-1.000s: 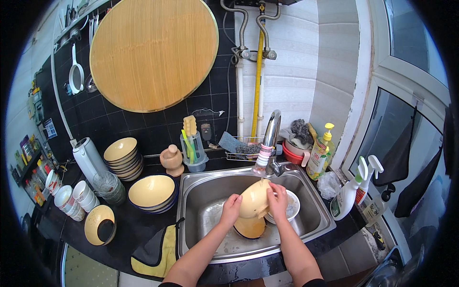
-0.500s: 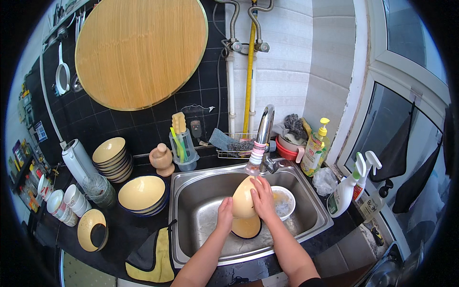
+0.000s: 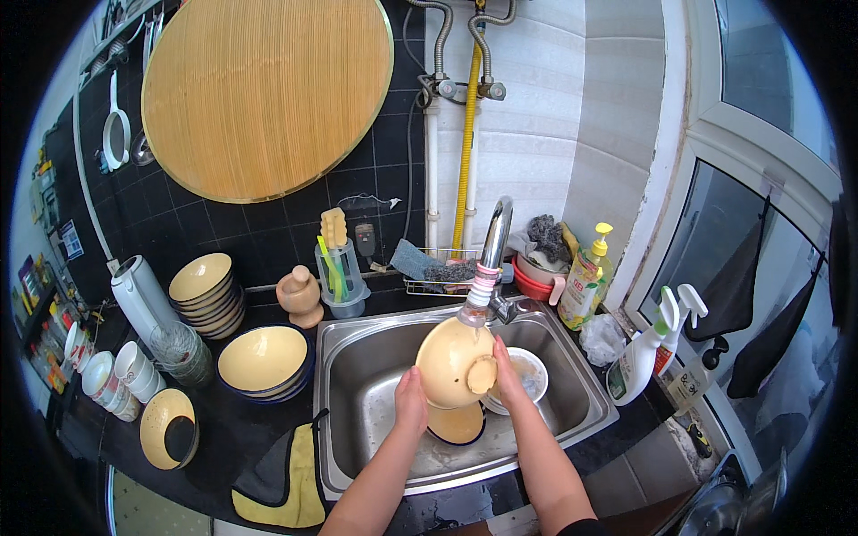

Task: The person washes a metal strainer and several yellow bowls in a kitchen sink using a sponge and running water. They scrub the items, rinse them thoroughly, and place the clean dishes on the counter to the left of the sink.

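Observation:
A pale yellow bowl (image 3: 444, 362) is held tilted under the faucet (image 3: 490, 259), its footed underside facing me. My left hand (image 3: 410, 402) grips its left rim, and my right hand (image 3: 509, 375) holds the right side near the foot ring. Below it in the steel sink (image 3: 357, 420) lies another yellow bowl (image 3: 458, 425) with a dark rim, partly covered by the held one. A white bowl (image 3: 529, 379) sits in the sink to the right, partly behind my right hand.
Stacked yellow bowls (image 3: 261, 362) stand left of the sink, beside a yellow-and-black cloth (image 3: 295, 487). A wooden mortar (image 3: 300, 299) and a brush holder (image 3: 344, 290) stand behind. Right of the sink are a dish soap bottle (image 3: 583, 290) and a spray bottle (image 3: 636, 362).
The bowl has been turned so its foot ring now shows. My right hand has moved from its upper face down to the right side; my left hand has shifted slightly left.

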The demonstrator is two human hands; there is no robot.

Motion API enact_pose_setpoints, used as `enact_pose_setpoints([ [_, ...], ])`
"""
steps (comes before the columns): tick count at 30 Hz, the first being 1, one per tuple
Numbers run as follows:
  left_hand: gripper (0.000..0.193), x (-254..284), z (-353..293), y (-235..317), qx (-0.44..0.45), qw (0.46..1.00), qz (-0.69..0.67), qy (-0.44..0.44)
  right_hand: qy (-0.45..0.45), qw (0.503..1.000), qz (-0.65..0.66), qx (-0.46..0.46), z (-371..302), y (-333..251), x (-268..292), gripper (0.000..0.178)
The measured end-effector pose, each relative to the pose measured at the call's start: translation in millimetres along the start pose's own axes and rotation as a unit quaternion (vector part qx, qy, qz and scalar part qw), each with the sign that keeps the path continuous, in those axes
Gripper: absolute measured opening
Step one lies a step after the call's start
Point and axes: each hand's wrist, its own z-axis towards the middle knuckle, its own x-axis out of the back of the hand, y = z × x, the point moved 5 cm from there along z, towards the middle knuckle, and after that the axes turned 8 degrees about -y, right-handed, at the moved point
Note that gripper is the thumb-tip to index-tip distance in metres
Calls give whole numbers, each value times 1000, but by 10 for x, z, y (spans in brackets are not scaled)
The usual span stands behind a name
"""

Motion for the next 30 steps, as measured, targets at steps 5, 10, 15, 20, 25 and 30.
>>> enact_pose_setpoints([
  [5, 31, 73, 27, -77, 48, 993, -106, -25, 97, 965, 141, -202, -164, 80, -72, 50],
  [10, 34, 100, 61, -285, 89, 985, -136, -50, 71, 960, 241, -122, -50, 280, 179, 43],
  [15, 31, -15, 10, -235, 99, 984, -134, -59, 98, 951, 265, -122, -109, 178, 187, 41],
  [20, 32, 106, 35, -315, 140, 988, -60, -33, 97, 957, 268, -53, -36, 257, 323, 38],
  [25, 36, 260, 64, -292, 122, 991, 30, 53, 113, 962, 240, -54, -54, 236, 328, 29],
  [30, 33, 125, 46, -22, 78, 964, 245, 64, 126, 982, 128, -58, -92, 199, 306, 19],
])
